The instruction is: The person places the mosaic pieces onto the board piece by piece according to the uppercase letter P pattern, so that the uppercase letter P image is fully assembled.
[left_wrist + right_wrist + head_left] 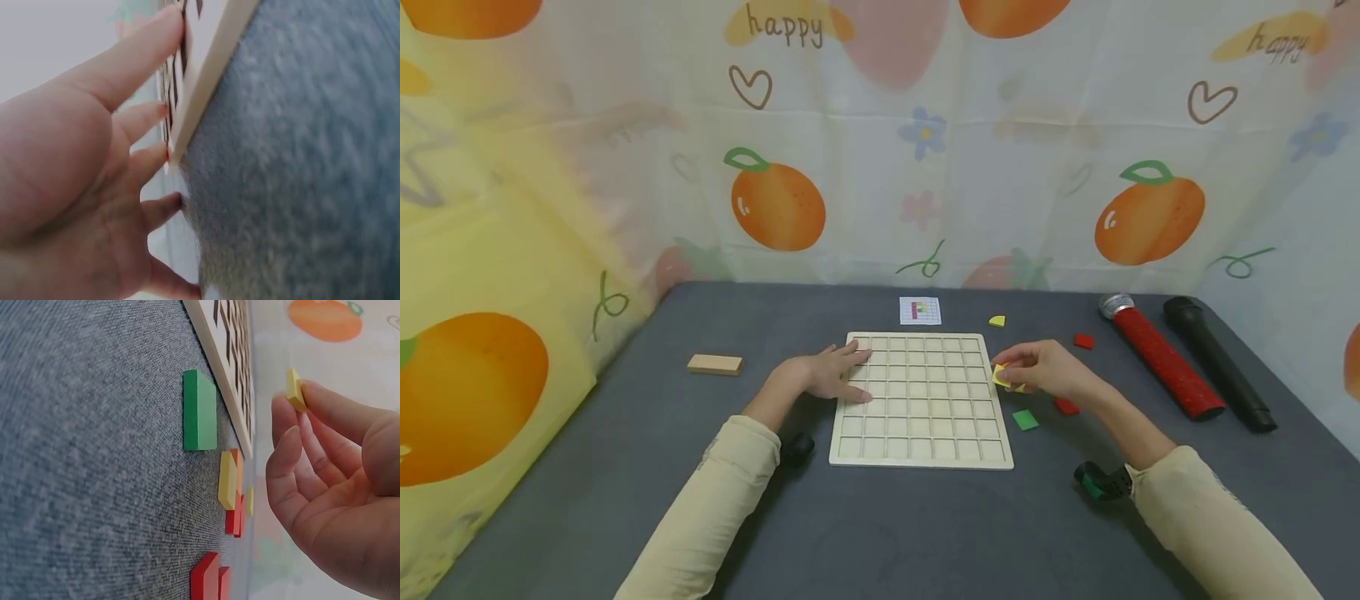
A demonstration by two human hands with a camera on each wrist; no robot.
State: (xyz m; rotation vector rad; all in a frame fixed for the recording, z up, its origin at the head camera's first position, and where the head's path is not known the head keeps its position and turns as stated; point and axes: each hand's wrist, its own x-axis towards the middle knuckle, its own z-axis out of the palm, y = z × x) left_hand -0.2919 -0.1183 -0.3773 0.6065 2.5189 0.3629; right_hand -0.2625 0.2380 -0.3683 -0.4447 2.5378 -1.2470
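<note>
Board, one yellow piece in right hand, two microphones

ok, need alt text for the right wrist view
A right hand pinches a small yellow piece, held clear of a gray tabletop. A green block, red pieces and other yellow pieces lie on the tabletop near a pale gridded board.

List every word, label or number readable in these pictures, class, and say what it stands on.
"happy", upper middle of the cloth.
"happy", upper right of the cloth.
Faint scrawl, cloth's upper left: too blurred to read.
Card: any lettering is too small to read.
Board: no text seen.
Nothing else is readable.
</note>
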